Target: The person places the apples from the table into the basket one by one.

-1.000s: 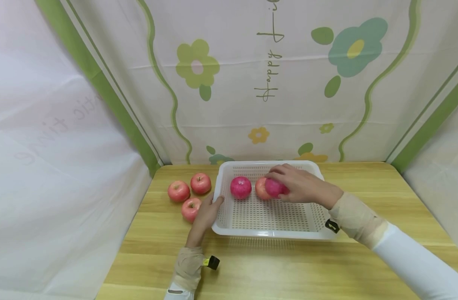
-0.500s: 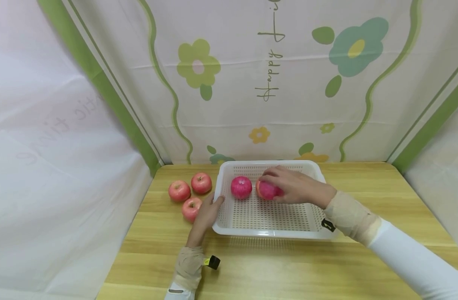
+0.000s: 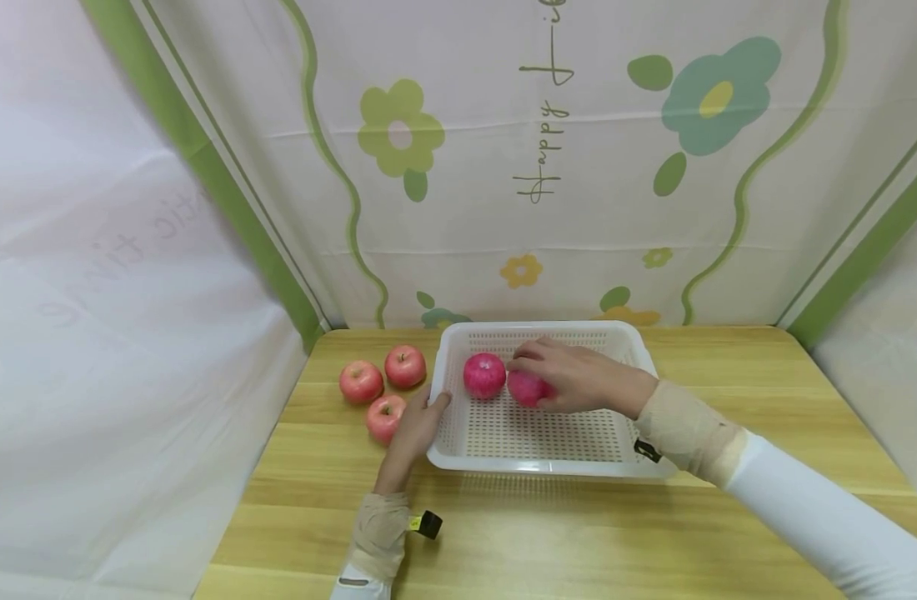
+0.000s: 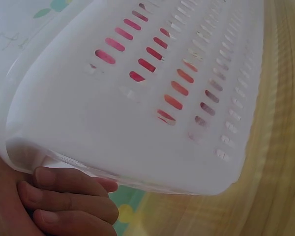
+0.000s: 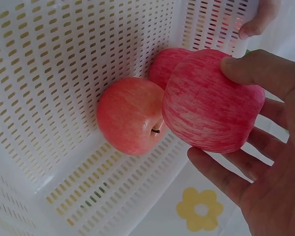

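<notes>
Apple (image 3: 528, 389) cupped in the right hand (image 3: 578, 379), inside the white slotted basket (image 3: 541, 450).
Right wrist view alone shows a third, paler apple (image 5: 130, 115) behind it — streaky pink skin, fingers curled round; left hand (image 3: 413, 429) grips the smooth basket rim.

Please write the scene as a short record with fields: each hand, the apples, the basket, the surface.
right hand: the right hand holds the held apple inside the basket
left hand: the left hand grips the left rim of the basket
apples in basket: three with the held one, among them the round apple and the paler apple
apples outside: three apples on the table, left of the basket
surface: wooden table
</notes>
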Available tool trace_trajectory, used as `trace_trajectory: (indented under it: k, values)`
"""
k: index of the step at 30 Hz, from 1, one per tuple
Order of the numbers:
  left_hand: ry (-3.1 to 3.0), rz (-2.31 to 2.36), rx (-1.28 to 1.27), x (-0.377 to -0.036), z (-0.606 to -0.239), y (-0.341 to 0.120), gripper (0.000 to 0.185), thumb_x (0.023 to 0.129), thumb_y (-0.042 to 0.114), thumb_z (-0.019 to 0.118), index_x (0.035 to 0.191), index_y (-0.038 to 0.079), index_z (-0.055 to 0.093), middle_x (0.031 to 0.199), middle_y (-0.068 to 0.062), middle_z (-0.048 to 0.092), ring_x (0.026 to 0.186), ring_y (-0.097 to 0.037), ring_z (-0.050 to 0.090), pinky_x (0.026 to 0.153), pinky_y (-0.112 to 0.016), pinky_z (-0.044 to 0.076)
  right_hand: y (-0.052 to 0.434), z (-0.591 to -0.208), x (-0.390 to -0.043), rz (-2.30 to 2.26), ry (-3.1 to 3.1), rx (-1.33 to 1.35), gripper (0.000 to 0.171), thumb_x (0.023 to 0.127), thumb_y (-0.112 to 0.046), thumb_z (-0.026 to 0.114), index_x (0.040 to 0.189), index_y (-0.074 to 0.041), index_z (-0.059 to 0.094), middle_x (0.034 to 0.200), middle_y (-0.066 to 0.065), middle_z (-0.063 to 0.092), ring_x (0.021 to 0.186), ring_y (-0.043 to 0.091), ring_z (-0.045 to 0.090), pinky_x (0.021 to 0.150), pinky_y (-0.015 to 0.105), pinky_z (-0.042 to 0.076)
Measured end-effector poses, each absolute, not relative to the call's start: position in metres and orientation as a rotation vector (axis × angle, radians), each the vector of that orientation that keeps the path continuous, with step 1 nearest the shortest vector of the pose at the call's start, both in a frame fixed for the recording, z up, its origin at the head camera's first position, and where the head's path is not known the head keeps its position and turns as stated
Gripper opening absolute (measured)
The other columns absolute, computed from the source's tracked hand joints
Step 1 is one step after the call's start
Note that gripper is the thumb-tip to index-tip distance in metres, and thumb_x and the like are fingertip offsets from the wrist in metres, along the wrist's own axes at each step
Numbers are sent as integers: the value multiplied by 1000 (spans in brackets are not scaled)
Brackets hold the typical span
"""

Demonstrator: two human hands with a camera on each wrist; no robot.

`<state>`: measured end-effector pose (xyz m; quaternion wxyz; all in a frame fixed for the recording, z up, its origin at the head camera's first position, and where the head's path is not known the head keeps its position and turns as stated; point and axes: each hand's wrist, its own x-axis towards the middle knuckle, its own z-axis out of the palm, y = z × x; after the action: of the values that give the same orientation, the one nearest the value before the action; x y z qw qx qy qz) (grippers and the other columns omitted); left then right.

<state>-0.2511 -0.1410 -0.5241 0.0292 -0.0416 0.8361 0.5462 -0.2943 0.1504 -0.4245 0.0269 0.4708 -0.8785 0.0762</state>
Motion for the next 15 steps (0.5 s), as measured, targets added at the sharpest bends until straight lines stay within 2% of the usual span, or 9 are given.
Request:
trace_trajectory:
  k: [7, 15]
  values:
    - [2576, 1682, -139, -252, -524, -141, 51, 109, 39, 52, 149, 7, 57, 125, -23, 71, 102, -32, 74, 80, -44, 64, 146, -427, -296, 223, -2704, 1470, 63, 83, -23, 89, 141, -13, 66, 144, 6, 62, 133, 28, 58, 100, 46, 60]
    - [2561, 1684, -155, -251, -521, -140, 52, 108, 40, 53, 150, 10, 57, 126, -23, 71, 102, -31, 75, 80, -45, 64, 135, -429, -296, 219, -2661, 1500, 58, 86, -28, 90, 138, -14, 67, 143, 6, 63, 133, 29, 59, 103, 48, 59]
